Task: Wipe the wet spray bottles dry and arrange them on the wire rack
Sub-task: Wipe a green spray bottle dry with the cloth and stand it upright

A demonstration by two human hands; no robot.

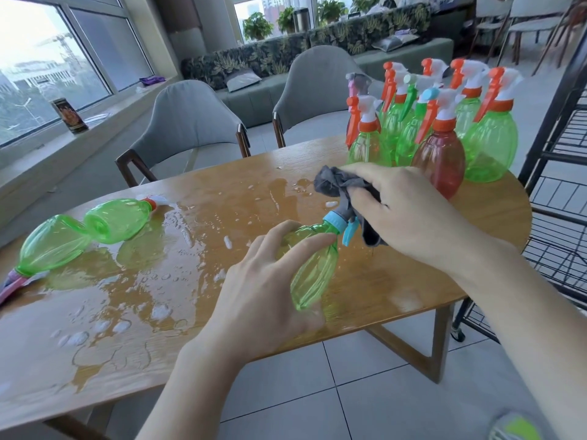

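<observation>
The left hand (266,281) comes up from the bottom of the view, its fingers (305,246) curled round the body of a green spray bottle (313,274) with a blue collar and blue trigger; the bottle is held tilted above the near edge of the desk (397,281), nozzle end pointing away and to the right; the right hand (409,211) meets it there, fingers bunched on a grey cloth (336,185) that is pressed over the bottle's spray head, so the head itself is mostly hidden.

The desk is wooden and wet across its middle and left, with pooled water (178,271) and scattered droplets; two more green bottles lie on their sides at the left, one with an orange collar (117,219) and one with a pink trigger (50,246) near the desk's edge, the two touching.

At the far right corner of the desk a cluster of upright bottles (444,122) stands close together; most are green with orange and white spray heads, one in front is reddish (441,163), and one at the back has a pink head; just beside the desk on the right stands a black wire rack (559,192); two grey chairs (193,122) sit behind the desk.
</observation>
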